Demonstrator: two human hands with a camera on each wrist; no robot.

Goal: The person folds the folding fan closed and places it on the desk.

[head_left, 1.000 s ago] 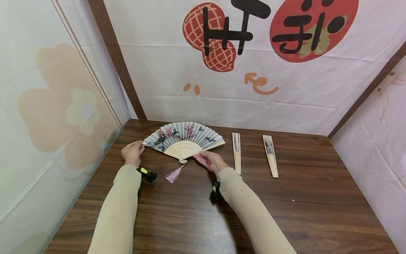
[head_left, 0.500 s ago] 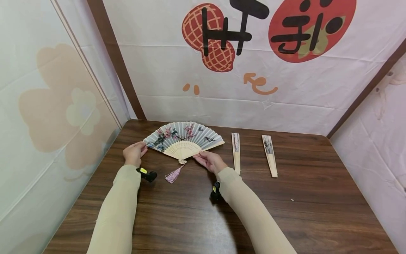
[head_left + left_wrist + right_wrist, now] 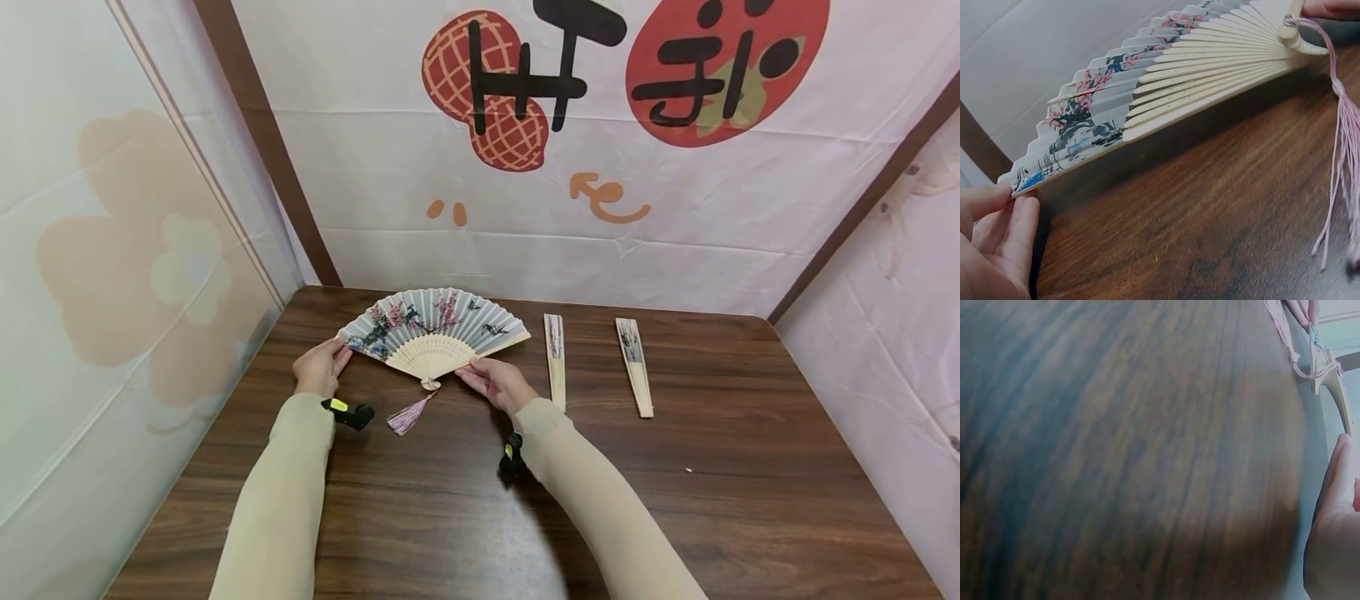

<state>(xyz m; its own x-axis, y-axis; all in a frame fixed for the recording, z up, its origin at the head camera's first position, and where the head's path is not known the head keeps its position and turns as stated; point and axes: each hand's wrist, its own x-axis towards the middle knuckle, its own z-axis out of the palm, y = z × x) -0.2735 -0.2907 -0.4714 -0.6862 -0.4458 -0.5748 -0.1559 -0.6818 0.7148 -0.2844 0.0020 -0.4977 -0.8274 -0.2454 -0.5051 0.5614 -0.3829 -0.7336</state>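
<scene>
A folding fan (image 3: pixel 450 321) is spread wide near the back left of the table, its pale cloth printed with blossoms, a bird and a butterfly. A pink tassel (image 3: pixel 408 414) hangs from its pivot. My left hand (image 3: pixel 318 367) pinches the fan's left outer tip between thumb and fingers, seen close in the left wrist view. My right hand (image 3: pixel 498 381) holds the right guard stick near its lower part. In the right wrist view the right hand (image 3: pixel 1335 531) is partly cut off, with the fan's pivot end (image 3: pixel 1322 365) beyond it.
To the right lie two folded fans, a nearer one (image 3: pixel 556 362) and a farther one (image 3: pixel 635 367). A tiny white scrap (image 3: pixel 688 470) is on the wooden table (image 3: pixel 750 417). Printed fabric walls (image 3: pixel 375 167) stand behind and at both sides.
My left hand has shifted slightly to the right at the fan's tip. The fan stays spread and the right hand keeps its hold. The head view has turned a little.
</scene>
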